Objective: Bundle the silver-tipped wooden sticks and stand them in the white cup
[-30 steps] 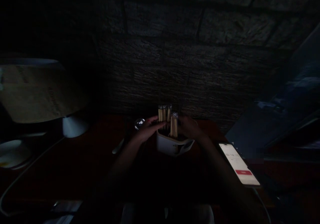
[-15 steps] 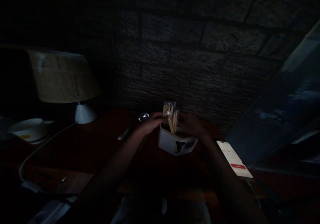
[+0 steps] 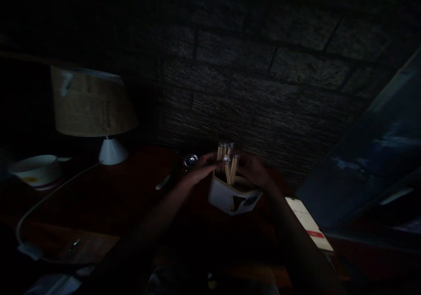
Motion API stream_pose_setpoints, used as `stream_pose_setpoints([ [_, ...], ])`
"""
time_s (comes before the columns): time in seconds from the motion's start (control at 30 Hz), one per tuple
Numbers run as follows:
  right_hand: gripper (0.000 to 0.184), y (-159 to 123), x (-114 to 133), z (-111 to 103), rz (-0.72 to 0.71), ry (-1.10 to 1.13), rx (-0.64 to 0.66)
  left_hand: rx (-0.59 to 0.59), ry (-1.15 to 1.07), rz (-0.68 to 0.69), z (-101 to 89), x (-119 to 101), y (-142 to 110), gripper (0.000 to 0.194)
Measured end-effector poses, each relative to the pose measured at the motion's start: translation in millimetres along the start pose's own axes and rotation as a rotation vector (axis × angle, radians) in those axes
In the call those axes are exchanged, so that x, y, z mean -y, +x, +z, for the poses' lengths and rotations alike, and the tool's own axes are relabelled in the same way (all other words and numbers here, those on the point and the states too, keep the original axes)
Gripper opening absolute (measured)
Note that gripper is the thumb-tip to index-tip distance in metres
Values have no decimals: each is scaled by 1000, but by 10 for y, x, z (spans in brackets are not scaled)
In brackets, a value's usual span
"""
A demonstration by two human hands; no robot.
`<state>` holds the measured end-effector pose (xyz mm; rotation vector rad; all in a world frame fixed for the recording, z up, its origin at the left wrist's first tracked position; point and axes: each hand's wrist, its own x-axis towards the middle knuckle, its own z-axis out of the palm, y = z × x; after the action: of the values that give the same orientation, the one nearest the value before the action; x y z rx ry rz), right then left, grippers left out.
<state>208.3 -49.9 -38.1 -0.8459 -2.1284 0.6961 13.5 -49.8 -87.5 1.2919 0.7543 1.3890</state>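
The scene is very dark. A white holder stands on the dark red table, with several wrapped pairs of wooden chopsticks upright in it. My left hand reaches in from the left, fingers pinched on the chopsticks at the holder's rim. My right hand is on the holder's right side, fingers curled near a slanted pair of chopsticks; what it holds is hidden in the dark.
A lit phone lies to the right by my right forearm. A lamp with a white base, a bowl and a cable are at left. A small shiny object and a spoon sit behind my left hand. Brick wall behind.
The view has shifted, with the lamp now further right in frame. One pair of chopsticks tilted inward in the holder. Both hands stay at the holder.
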Motion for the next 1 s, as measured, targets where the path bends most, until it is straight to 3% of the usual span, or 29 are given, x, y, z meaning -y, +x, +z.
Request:
stream_pose_setpoints([
  [0.27, 48, 92, 64, -84, 70, 363, 82, -85, 31, 26, 0, 115, 14, 45],
  [0.57, 23, 148, -8, -25, 22, 231, 42, -57, 177, 67, -46, 1, 51, 27],
  [0.87, 26, 116, -37, 50, -34, 157, -87, 111, 232, -17, -118, -161, 173, 32],
  [1.0, 42, 65, -68, 119, -75, 146, -157, 51, 176, 12, -114, -14, 161, 40],
])
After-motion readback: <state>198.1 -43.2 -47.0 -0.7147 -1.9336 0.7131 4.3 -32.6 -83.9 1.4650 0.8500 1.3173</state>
